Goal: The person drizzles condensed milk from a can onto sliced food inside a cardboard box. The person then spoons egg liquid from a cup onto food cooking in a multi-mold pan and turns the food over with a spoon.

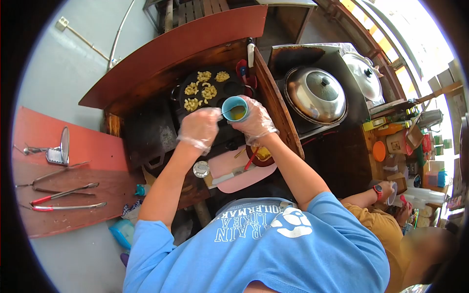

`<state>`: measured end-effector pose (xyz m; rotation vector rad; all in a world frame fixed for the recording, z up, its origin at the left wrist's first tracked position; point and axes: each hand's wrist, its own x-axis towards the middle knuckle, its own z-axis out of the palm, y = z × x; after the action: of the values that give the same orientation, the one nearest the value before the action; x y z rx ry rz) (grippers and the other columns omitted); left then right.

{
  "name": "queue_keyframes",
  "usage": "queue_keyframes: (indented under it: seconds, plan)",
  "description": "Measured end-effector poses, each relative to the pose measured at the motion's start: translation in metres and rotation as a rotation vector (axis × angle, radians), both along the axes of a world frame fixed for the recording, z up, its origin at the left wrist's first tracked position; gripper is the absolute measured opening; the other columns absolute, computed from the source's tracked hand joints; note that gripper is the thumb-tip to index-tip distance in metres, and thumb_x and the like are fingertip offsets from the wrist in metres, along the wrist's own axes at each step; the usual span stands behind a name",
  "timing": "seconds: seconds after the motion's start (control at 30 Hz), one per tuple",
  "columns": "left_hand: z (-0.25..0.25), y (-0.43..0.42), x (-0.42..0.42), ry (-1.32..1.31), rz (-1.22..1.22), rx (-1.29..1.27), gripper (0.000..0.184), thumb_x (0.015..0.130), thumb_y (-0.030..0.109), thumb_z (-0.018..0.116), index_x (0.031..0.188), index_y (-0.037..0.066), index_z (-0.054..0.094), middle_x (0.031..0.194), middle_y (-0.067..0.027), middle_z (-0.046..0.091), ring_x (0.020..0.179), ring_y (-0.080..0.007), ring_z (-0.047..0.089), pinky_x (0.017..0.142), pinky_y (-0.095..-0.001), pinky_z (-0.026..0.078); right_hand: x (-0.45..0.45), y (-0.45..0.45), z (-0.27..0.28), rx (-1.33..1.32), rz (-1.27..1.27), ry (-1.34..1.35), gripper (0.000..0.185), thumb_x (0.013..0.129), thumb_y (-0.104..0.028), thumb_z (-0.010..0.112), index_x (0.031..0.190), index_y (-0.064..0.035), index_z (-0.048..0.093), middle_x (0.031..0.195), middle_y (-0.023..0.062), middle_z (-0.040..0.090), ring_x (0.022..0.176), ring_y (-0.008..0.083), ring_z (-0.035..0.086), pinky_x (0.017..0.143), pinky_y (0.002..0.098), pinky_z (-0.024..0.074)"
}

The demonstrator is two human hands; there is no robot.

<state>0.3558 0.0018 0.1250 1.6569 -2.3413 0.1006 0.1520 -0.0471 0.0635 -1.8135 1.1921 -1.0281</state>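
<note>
A light-blue cup [230, 104] with yellowish liquid in it is gripped by my right hand [255, 119]. My left hand [200, 128] is closed around a thin utensil whose end reaches into the cup; its kind is hidden by the fingers. Both hands wear clear plastic gloves. Just beyond them sits a dark round pan [222, 100] with hollows, several holding clumps of pale yellow food [209, 91]. The cup overlaps the pan's near right edge in view.
A wooden surround [273, 97] walls the pan. To the right stands a large lidded metal pot [316, 95]. Tongs [66, 200] hang on the red board at left. Nearer me lie a pink board [229, 163] and a bowl [264, 155]. A co-worker [378, 215] works at right.
</note>
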Motion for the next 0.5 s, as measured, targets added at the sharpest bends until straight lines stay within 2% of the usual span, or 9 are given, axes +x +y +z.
queue_keyframes:
  seconds: [0.03,0.1,0.17,0.27,0.3,0.37,0.43,0.47,0.5]
  plan:
    - [0.001,-0.008,-0.009,-0.137,0.011,0.018,0.017,0.091,0.01,0.058,0.098,0.008,0.075,0.089,-0.0133,0.075,0.084,-0.0298,0.075,0.068,-0.0418,0.061,0.005,-0.006,0.001,0.013,0.023,0.007,0.063,0.063,-0.021,0.091,0.121,-0.0087,0.068,0.115,0.0171,0.073,0.111,0.038,0.068,0.097,0.0441,0.0547]
    - [-0.003,-0.026,-0.018,-0.16,0.048,-0.009,0.019,0.096,0.015,0.053,0.09,0.009,0.071,0.084,-0.0143,0.073,0.081,-0.0311,0.075,0.067,-0.0441,0.06,0.012,-0.018,-0.002,-0.05,0.022,0.011,0.062,0.063,-0.02,0.09,0.12,-0.0094,0.069,0.114,0.0179,0.073,0.11,0.0386,0.069,0.095,0.0446,0.0555]
    - [0.005,-0.039,-0.024,-0.152,0.072,0.193,0.028,0.1,0.022,0.05,0.092,0.007,0.072,0.087,-0.0186,0.074,0.085,-0.036,0.074,0.071,-0.0494,0.059,0.016,-0.028,-0.002,-0.096,0.026,0.039,0.061,0.063,-0.02,0.09,0.119,-0.0095,0.069,0.114,0.0183,0.073,0.11,0.0389,0.068,0.095,0.0448,0.0554]
    - [0.013,-0.055,-0.025,0.021,0.172,0.268,0.036,0.104,0.028,0.047,0.096,0.005,0.074,0.091,-0.021,0.075,0.089,-0.0412,0.073,0.078,-0.0526,0.058,0.021,-0.038,0.006,-0.086,0.049,0.078,0.06,0.062,-0.02,0.09,0.117,-0.0093,0.069,0.11,0.0184,0.074,0.106,0.0396,0.069,0.093,0.045,0.0557]
    - [0.0,-0.074,-0.017,-0.012,0.196,0.288,0.04,0.104,0.031,0.045,0.098,0.004,0.074,0.097,-0.0223,0.074,0.092,-0.0429,0.072,0.082,-0.052,0.057,0.021,-0.041,0.009,-0.105,0.075,0.089,0.06,0.062,-0.02,0.09,0.117,-0.0092,0.069,0.109,0.0185,0.074,0.106,0.04,0.069,0.093,0.0451,0.0559]
    - [0.008,-0.081,-0.013,-0.007,0.192,0.351,0.033,0.101,0.026,0.051,0.098,0.004,0.074,0.102,-0.0229,0.074,0.097,-0.0425,0.071,0.085,-0.0508,0.057,0.023,-0.05,0.002,-0.122,0.098,0.042,0.059,0.062,-0.02,0.09,0.116,-0.0095,0.07,0.109,0.0186,0.074,0.105,0.0404,0.069,0.093,0.0458,0.056]
    - [-0.017,-0.099,0.002,-0.027,0.103,0.356,0.023,0.096,0.018,0.056,0.101,0.004,0.074,0.107,-0.0232,0.073,0.101,-0.0423,0.071,0.089,-0.0493,0.058,0.025,-0.057,0.001,-0.156,0.035,0.114,0.058,0.061,-0.019,0.09,0.115,-0.01,0.07,0.109,0.019,0.074,0.106,0.0403,0.069,0.093,0.0463,0.0561]
    - [-0.003,-0.1,0.0,0.049,0.21,0.421,0.023,0.088,0.012,0.063,0.105,0.004,0.076,0.112,-0.0237,0.073,0.106,-0.0407,0.072,0.09,-0.0488,0.06,0.022,-0.059,0.001,-0.139,0.052,0.104,0.062,0.061,-0.017,0.091,0.119,-0.0108,0.07,0.114,0.0177,0.073,0.109,0.0391,0.069,0.095,0.0443,0.0558]
    - [0.001,-0.102,0.006,0.063,0.18,0.437,0.025,0.089,0.012,0.062,0.107,0.004,0.076,0.115,-0.024,0.073,0.108,-0.0409,0.071,0.091,-0.0486,0.06,0.023,-0.06,0.001,-0.141,0.065,0.082,0.064,0.059,-0.016,0.091,0.119,-0.0101,0.07,0.116,0.0177,0.073,0.111,0.0389,0.068,0.097,0.0437,0.0555]
